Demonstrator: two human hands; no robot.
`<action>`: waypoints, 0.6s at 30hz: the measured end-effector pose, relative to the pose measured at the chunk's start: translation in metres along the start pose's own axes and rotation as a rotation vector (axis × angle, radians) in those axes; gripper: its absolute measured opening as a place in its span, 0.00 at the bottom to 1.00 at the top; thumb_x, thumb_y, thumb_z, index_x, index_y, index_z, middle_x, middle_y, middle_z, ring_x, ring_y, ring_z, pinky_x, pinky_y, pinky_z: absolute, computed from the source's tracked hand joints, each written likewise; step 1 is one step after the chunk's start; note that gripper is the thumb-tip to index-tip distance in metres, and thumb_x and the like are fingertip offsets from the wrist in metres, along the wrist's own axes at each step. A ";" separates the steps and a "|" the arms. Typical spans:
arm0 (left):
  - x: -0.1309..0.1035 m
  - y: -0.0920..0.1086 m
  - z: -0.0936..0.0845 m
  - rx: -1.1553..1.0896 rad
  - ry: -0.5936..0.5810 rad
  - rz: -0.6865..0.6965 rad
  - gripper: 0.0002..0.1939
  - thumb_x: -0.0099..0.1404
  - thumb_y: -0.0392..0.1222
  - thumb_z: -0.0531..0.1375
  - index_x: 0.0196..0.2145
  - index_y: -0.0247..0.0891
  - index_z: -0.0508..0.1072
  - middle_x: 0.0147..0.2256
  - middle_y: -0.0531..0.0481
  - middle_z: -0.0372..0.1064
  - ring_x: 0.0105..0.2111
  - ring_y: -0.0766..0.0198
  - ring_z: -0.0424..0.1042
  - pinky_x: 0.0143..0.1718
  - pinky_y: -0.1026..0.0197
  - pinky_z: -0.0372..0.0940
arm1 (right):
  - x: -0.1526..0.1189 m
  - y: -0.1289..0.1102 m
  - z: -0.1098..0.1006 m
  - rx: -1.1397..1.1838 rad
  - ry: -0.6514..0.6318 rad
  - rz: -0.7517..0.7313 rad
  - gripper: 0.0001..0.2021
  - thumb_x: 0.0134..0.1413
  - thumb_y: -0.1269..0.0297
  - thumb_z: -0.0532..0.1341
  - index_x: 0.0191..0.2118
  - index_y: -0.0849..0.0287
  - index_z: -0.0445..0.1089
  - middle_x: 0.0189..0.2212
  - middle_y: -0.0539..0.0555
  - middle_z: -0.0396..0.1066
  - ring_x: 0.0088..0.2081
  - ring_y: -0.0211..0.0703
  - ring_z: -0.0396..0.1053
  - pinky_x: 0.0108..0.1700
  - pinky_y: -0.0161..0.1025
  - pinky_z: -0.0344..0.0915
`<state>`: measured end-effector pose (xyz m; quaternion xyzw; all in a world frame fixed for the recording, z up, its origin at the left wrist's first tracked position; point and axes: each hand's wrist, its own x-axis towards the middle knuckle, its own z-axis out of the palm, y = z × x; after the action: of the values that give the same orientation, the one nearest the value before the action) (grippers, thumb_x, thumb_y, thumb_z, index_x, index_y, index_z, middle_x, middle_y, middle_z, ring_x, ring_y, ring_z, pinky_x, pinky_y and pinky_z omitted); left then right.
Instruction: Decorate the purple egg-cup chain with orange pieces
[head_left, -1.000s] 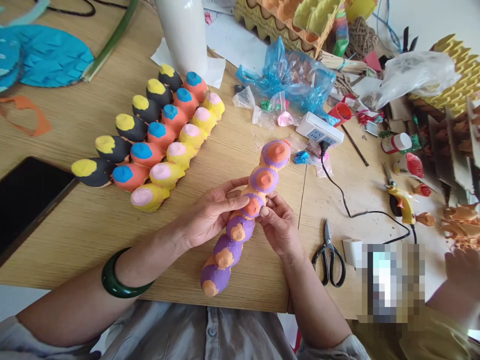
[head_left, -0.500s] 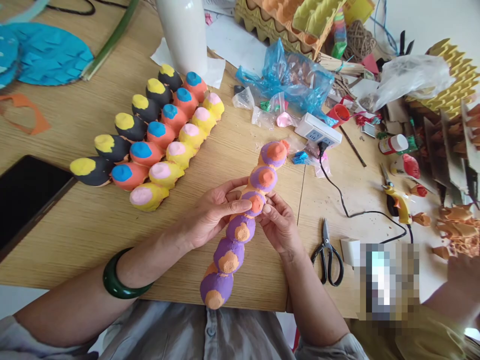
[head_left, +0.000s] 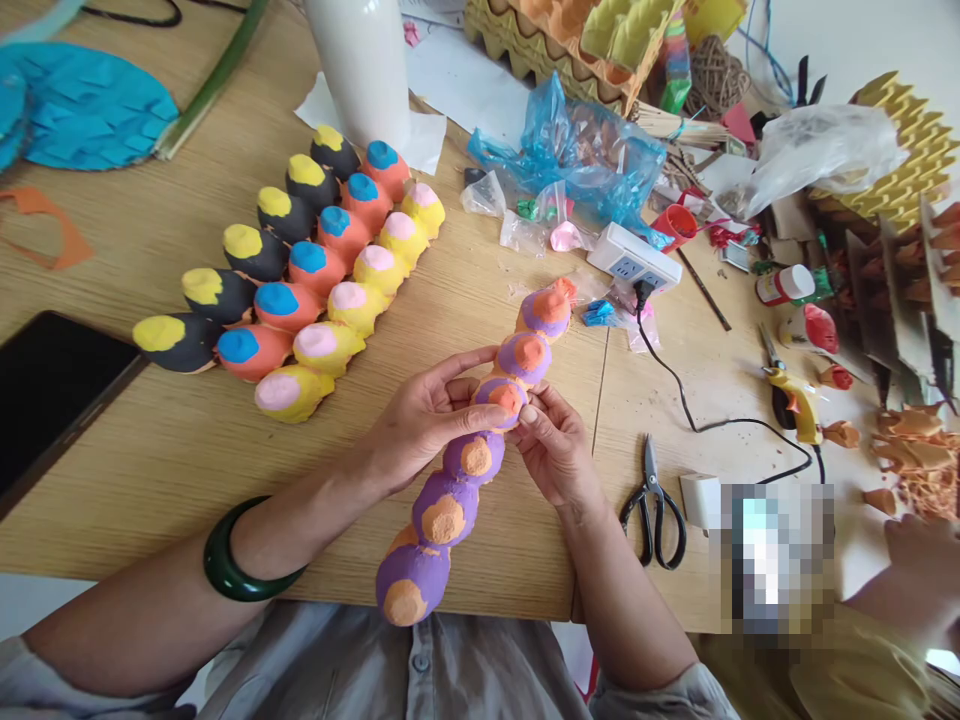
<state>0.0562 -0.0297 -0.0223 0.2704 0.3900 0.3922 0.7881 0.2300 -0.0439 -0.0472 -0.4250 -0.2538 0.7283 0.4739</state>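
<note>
Between my hands is an egg-carton strip (head_left: 448,507), a row of purple bumps lying diagonally with its near end close to my shirt. The three far bumps have orange-red tips that look like soft clay; the nearer tips are bare, pale orange. My left hand (head_left: 420,415) grips the strip from the left, its thumb on the third orange-red tip (head_left: 504,398). On the right, my right hand (head_left: 555,445) pinches at the edge of that same bump; its fingertips are partly hidden. To the left lie joined rows of black bumps (head_left: 255,252), coral bumps (head_left: 309,262) and yellow bumps (head_left: 358,308), each with coloured tips.
Scissors (head_left: 652,510) lie right of my right hand, near a yellow glue gun (head_left: 799,405) and a power strip (head_left: 637,262) with its cord. A white vase (head_left: 360,70), blue plastic bag (head_left: 577,150) and egg trays (head_left: 555,50) stand behind. Another person's arm (head_left: 877,590) is at right.
The strip's near end has swung to the left and slightly toward me. Both hands stay at the third bump, with my left thumb still on its tip.
</note>
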 end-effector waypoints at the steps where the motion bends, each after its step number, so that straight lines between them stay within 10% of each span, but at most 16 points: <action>1: 0.000 0.001 0.000 -0.010 -0.002 -0.003 0.33 0.57 0.42 0.74 0.60 0.47 0.74 0.41 0.48 0.81 0.41 0.54 0.79 0.38 0.58 0.70 | 0.000 0.000 -0.001 0.005 -0.002 0.000 0.20 0.46 0.55 0.78 0.43 0.52 0.75 0.35 0.47 0.79 0.32 0.37 0.75 0.36 0.35 0.76; 12: 0.000 -0.001 -0.001 -0.006 -0.082 0.022 0.33 0.59 0.48 0.72 0.62 0.54 0.73 0.48 0.48 0.79 0.50 0.47 0.77 0.43 0.55 0.71 | -0.001 0.001 0.002 -0.016 0.039 -0.058 0.20 0.46 0.57 0.78 0.43 0.52 0.74 0.36 0.47 0.79 0.34 0.36 0.75 0.36 0.33 0.74; 18: -0.003 -0.004 0.002 0.139 0.066 0.029 0.39 0.55 0.50 0.74 0.63 0.53 0.70 0.46 0.49 0.78 0.52 0.42 0.76 0.46 0.52 0.71 | -0.004 0.010 0.003 -0.136 0.040 -0.136 0.20 0.48 0.57 0.77 0.45 0.52 0.74 0.37 0.49 0.79 0.37 0.39 0.75 0.41 0.36 0.74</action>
<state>0.0587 -0.0347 -0.0227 0.3170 0.4380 0.3843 0.7483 0.2235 -0.0518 -0.0512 -0.4523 -0.3216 0.6668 0.4974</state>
